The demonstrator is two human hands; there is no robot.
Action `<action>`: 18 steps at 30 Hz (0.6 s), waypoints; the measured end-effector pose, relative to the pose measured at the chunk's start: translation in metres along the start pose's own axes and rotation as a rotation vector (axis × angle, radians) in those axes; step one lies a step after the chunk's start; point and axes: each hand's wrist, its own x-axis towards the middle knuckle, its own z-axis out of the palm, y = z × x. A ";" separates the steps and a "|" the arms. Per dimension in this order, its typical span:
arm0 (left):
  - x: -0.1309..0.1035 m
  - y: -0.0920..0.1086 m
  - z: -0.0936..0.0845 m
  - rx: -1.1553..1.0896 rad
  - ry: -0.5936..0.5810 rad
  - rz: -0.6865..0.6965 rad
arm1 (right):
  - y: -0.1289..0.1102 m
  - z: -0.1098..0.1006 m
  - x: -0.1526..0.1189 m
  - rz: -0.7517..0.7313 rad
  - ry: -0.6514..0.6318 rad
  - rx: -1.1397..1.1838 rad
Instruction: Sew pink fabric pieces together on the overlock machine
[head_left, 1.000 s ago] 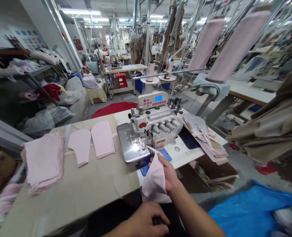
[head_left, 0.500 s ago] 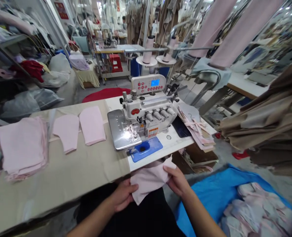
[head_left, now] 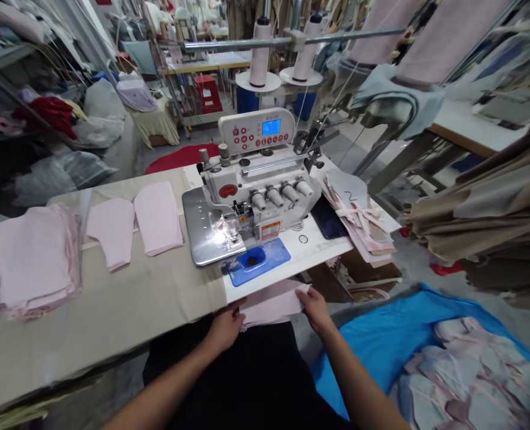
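A pale pink fabric piece (head_left: 271, 304) is stretched between my two hands, just below the front edge of the sewing table. My left hand (head_left: 227, 327) grips its left end, with the fingertips partly hidden by the table edge. At the right end, my right hand (head_left: 315, 307) pinches the corner between thumb and fingers. Behind the cloth stands a white overlock sewing machine (head_left: 265, 191) with a lit metal plate and a blue pad (head_left: 265, 261) in front. Two cut pink pieces, a left one (head_left: 111, 230) and a right one (head_left: 159, 218), lie left of the machine.
A stack of pink fabric (head_left: 34, 260) lies at the table's left end. Right of the machine are a dark phone (head_left: 330, 220) and a tied bundle of pieces (head_left: 358, 218). A blue sheet (head_left: 381, 331) with sewn pieces covers the floor at right. Brown cloth (head_left: 480, 221) hangs nearby.
Both hands have raised the pink fabric toward the table edge and pulled it flatter; its hanging lower corner is gone from sight. The head view has tilted down.
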 end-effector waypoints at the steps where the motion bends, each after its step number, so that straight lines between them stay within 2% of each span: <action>1: -0.002 -0.001 0.002 0.012 0.005 -0.001 | 0.001 -0.001 0.001 -0.028 0.019 -0.051; 4: -0.007 -0.005 0.007 0.038 0.005 -0.011 | -0.002 0.004 -0.003 -0.152 0.091 -0.222; 6: -0.007 -0.007 0.008 0.039 0.002 -0.013 | -0.007 0.018 -0.011 -0.261 0.107 -0.319; 9: -0.004 -0.009 0.009 0.028 0.005 -0.025 | -0.018 0.051 -0.026 -0.431 0.017 -0.441; 12: -0.003 -0.009 0.008 0.016 0.049 -0.013 | -0.027 0.083 -0.036 -0.633 -0.123 -0.779; 14: -0.009 -0.009 0.002 -0.022 0.062 0.019 | -0.026 0.095 -0.036 -0.713 -0.157 -1.025; 16: -0.020 -0.007 -0.013 -0.103 -0.033 0.062 | -0.015 0.097 -0.032 -0.731 -0.138 -1.145; 18: -0.036 -0.004 -0.039 -0.179 -0.284 0.113 | 0.003 0.093 -0.026 -0.757 -0.111 -1.183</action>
